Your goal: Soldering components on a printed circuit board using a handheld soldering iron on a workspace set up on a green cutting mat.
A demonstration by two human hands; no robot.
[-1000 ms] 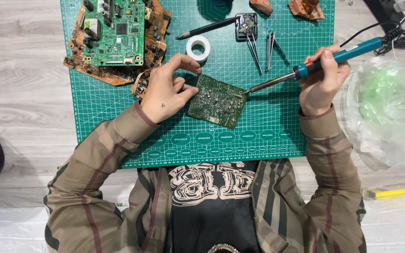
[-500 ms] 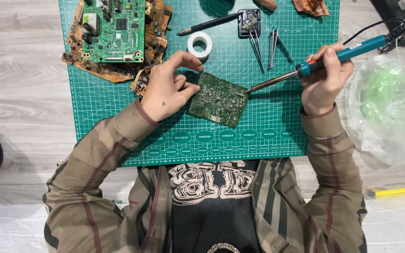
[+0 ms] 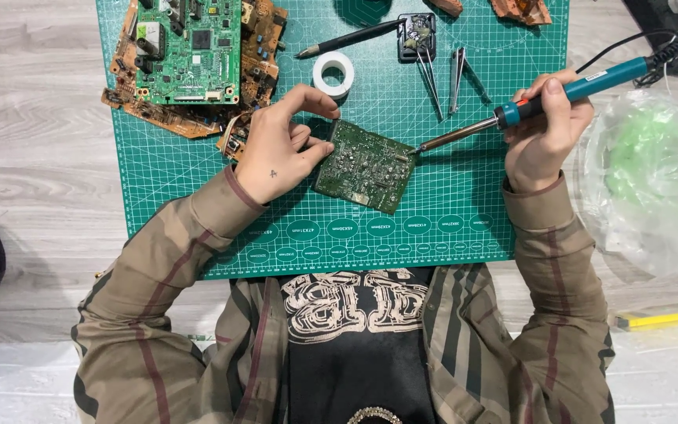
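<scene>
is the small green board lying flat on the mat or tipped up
Flat: the small green board rests on the cutting mat, left hand steadying its edge.

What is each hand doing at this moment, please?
Left hand: open, fingers steadying the small circuit board on the green mat.
Right hand: closed on the soldering iron, tip at the board's edge.
</scene>
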